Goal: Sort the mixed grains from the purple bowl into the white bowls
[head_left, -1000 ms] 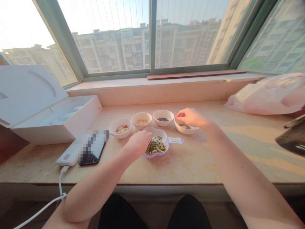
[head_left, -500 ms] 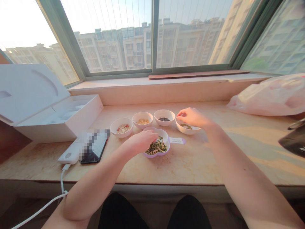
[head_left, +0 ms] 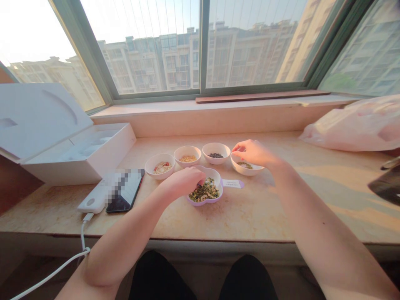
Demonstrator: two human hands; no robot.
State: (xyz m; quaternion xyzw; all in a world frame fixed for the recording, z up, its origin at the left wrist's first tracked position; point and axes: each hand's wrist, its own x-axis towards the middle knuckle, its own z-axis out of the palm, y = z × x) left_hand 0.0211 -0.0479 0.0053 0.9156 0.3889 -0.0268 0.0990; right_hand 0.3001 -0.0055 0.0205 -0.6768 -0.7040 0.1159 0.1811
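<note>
My left hand [head_left: 189, 181] reaches into a lobed white dish with a purple rim [head_left: 204, 203], its fingers drawn together over a mix of beans and nuts [head_left: 205, 192]. Whatever is between those fingertips is too small to make out. A labelled handle [head_left: 232, 183] sticks out to the dish's right. My right hand [head_left: 252, 152] bends over the rightmost white bowl [head_left: 246, 171], fingers closed at its far left rim. Inside that bowl lie some small green beans [head_left: 245, 165].
Left of it stand a white bowl of black beans [head_left: 215, 156], one of yellowish grains [head_left: 188, 158] and one of pale and reddish pieces [head_left: 162, 167]. Further left are a phone [head_left: 125, 193], a cabled power bank [head_left: 92, 200] and an open white box [head_left: 108, 152]. A plastic bag [head_left: 356, 127] lies right.
My left hand has shifted slightly left and down within the lobed dish, its fingers curling more over the beans. My right hand stays at the rightmost bowl.
</note>
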